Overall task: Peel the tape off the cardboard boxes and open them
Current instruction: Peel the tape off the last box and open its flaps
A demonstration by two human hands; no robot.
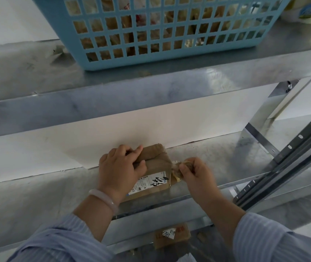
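A small brown cardboard box (156, 167) with a white shipping label lies on the middle metal shelf (46, 195), close to the white back wall. My left hand (119, 167) presses down on the box's left end, fingers curled over its top edge. My right hand (195, 173) sits just right of the box and pinches a crumpled strip of brown tape (177, 168) that still hangs from the box's right end.
A light blue plastic basket (160, 33) holding brown packages stands on the upper shelf. A slotted grey upright (291, 161) slants at the right. Another cardboard box (171, 236) with a handwritten tag lies on the shelf below.
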